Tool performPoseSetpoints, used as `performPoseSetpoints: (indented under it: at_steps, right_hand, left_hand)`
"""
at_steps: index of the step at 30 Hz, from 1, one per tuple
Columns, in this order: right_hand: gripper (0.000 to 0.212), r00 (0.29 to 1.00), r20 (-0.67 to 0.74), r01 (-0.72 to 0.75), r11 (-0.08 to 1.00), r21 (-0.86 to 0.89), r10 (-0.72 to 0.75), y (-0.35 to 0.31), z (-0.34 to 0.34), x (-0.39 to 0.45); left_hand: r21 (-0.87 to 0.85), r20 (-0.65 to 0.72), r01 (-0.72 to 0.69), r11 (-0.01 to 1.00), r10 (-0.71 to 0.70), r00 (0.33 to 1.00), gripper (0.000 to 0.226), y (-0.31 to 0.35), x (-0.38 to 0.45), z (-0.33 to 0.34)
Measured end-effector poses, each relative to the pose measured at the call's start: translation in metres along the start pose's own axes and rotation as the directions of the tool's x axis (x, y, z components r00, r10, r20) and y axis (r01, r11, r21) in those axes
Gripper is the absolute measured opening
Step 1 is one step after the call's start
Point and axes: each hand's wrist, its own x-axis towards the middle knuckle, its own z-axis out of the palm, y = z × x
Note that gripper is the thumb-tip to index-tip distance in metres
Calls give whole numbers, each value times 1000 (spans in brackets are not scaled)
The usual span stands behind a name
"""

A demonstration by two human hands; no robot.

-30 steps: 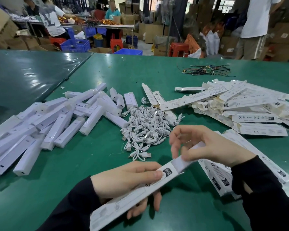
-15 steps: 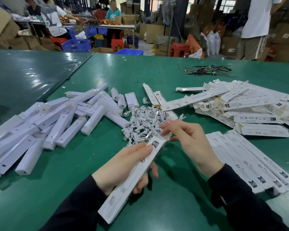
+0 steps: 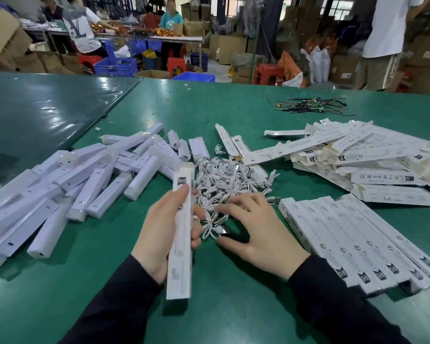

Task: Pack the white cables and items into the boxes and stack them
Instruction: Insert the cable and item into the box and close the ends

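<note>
Left grip: the left hand [image 3: 168, 229] is clamped round a long white box [image 3: 181, 229], thumb across its upper face and fingers curled behind it; the box stands nearly on end, long axis running away from the person, far end uppermost.

Box mouth: the far end looks like the one to be filled, but whether its flap is open cannot be told.

Right grip: the right hand [image 3: 256, 229] lies palm down with fingers spread and relaxed, fingertips [image 3: 233, 203] on the near fringe of the cable pile [image 3: 231, 181]; it holds nothing yet.

Key relation: the cables lie straight ahead of the right hand and just right of the held box, so the right hand is the nearer one; a cable picked here would likely have to travel left and up to the box's far end.

Step judged: choosing one coiled cable to go into the held box.

Unboxed items: wrapped white bars [image 3: 80, 184] are heaped toward the left edge of the table [image 3: 233, 306].

Flat boxes: a loose heap of unfolded boxes [image 3: 363, 157] lies toward the right edge, beyond the row.

Packed row: filled boxes [image 3: 353, 239] lie side by side near the right edge, just beside the right wrist.
</note>
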Motion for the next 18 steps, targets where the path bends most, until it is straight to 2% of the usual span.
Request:
performPoseSetpoints:
  at_steps: [4, 9, 11, 12, 14, 16, 18]
  right_hand:
    - [40, 999, -31, -23, 1000, -4, 23, 1, -6, 3]
    - [35, 987, -69, -140, 987, 78, 146, 7, -13, 3]
    - [31, 981, -120, -144, 985, 92, 154, 7, -16, 2]
    - [27, 972, -177, -128, 981, 143, 152, 7, -18, 2]
    - [21, 931, -301, -82, 922, 378, 206, 3, -22, 0]
    - [25, 913, -304, -27, 782, 622, 274, -4, -25, 1]
    - [26, 934, -255, 5, 707, 707, 249, -11, -23, 2]
  left_hand:
    - [21, -57, -66, 998, 67, 996, 21, 0, 2, -2]
    - [53, -46, -59, 997, 62, 997, 14, -2, 0, 0]
    - [94, -35, -53, 994, 56, 998, 14, -2, -1, 1]
    - [121, -32, -57, 991, 61, 998, 16, -2, -1, 1]
    - [171, -41, -76, 982, 84, 996, 23, -3, -2, 3]
    - [197, -56, -84, 977, 97, 994, 30, -2, -2, 4]
    - [194, -50, -68, 979, 79, 996, 36, -2, -3, 6]
